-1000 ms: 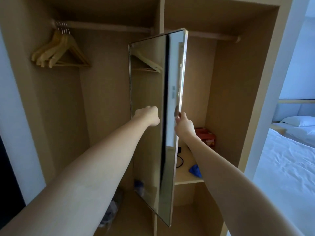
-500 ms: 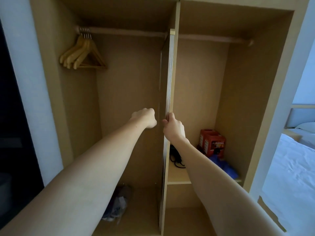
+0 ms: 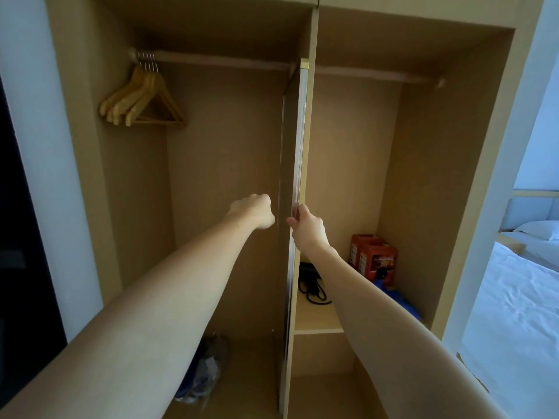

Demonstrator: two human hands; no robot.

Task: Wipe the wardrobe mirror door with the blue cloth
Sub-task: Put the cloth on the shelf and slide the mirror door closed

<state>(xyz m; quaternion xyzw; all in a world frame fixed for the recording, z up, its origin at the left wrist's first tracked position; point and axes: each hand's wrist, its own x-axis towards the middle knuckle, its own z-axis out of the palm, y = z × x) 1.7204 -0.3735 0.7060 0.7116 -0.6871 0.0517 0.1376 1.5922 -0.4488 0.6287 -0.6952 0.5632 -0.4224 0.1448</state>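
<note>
We see the mirror door (image 3: 298, 189) edge-on at the wardrobe's middle divider. Our right hand (image 3: 307, 226) grips its edge; our left hand (image 3: 254, 210) is a fist holding nothing. The blue cloth (image 3: 403, 302) lies at the shelf's (image 3: 314, 320) right edge.

Both bare arms reach forward, the left hand (image 3: 254, 210) curled into a fist holding nothing, the right hand (image 3: 307, 226) just right of it, fingers pinched closed.
</note>
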